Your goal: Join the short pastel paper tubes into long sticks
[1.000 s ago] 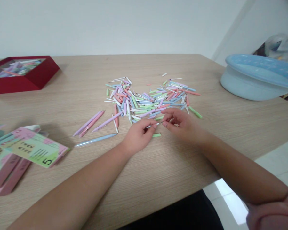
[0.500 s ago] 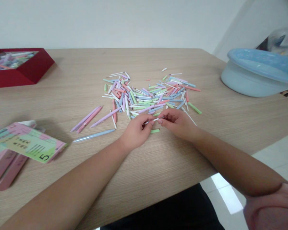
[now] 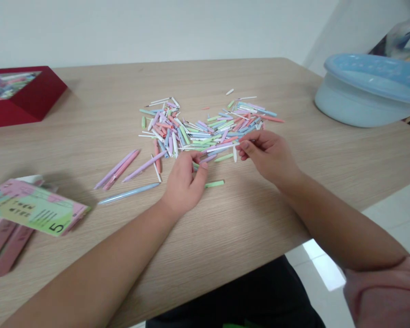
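My right hand [image 3: 268, 155] pinches one end of a thin white pen refill [image 3: 222, 148], which points left over the near side of a pile of pen parts [image 3: 198, 134]. Pastel barrels, caps and white refills lie jumbled in that pile. My left hand [image 3: 186, 180] rests at the pile's near left edge, thumb and forefinger apart, with no held thing showing. A bit of green shows between those fingers, apparently lying on the table. Just right of the left thumb lies a short green pen piece [image 3: 214, 184].
Left of the pile lie a blue pen [image 3: 129, 193], a pink pen [image 3: 121, 170] and purple ones. Pink-green pen boxes [image 3: 37, 207] are stacked at the left. A red box [image 3: 30, 102] full of pen parts stands behind them. At the right is a light blue basin [image 3: 358, 105].
Both hands were together on the white refill. They have now separated: the right has drawn it up and rightward, and the left thumb and forefinger have parted. The view has shifted slightly.
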`<action>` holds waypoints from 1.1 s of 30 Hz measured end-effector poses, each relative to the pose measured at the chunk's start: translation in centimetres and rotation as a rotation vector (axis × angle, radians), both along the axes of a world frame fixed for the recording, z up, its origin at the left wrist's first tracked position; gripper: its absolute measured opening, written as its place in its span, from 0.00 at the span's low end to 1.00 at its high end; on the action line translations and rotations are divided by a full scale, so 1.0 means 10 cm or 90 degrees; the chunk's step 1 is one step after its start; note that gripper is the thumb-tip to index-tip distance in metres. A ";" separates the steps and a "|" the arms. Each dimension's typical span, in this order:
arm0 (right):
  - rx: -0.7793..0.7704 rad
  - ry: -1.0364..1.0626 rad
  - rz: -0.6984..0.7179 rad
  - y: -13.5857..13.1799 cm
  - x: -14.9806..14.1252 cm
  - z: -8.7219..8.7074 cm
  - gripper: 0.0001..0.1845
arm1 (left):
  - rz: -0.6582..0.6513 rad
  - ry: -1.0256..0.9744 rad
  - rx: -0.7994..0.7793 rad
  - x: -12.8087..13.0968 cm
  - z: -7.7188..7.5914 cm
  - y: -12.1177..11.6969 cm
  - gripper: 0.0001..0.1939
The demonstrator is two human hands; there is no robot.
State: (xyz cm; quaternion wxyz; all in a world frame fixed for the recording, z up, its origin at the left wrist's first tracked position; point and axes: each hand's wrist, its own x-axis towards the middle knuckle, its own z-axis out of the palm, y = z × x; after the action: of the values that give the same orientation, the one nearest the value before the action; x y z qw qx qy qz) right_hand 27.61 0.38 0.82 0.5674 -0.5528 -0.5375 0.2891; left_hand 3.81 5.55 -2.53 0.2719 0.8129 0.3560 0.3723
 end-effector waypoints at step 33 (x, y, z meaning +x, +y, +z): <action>0.089 -0.161 0.084 -0.28 0.21 0.36 0.07 | -0.138 -0.049 -0.045 0.00 -0.06 0.01 0.12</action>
State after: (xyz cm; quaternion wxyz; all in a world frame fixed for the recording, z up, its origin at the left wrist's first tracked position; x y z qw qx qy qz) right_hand 29.68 -2.39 4.43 0.5123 -0.5075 -0.6584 0.2157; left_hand 3.78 5.60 -3.16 0.3526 0.8216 0.2682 0.3587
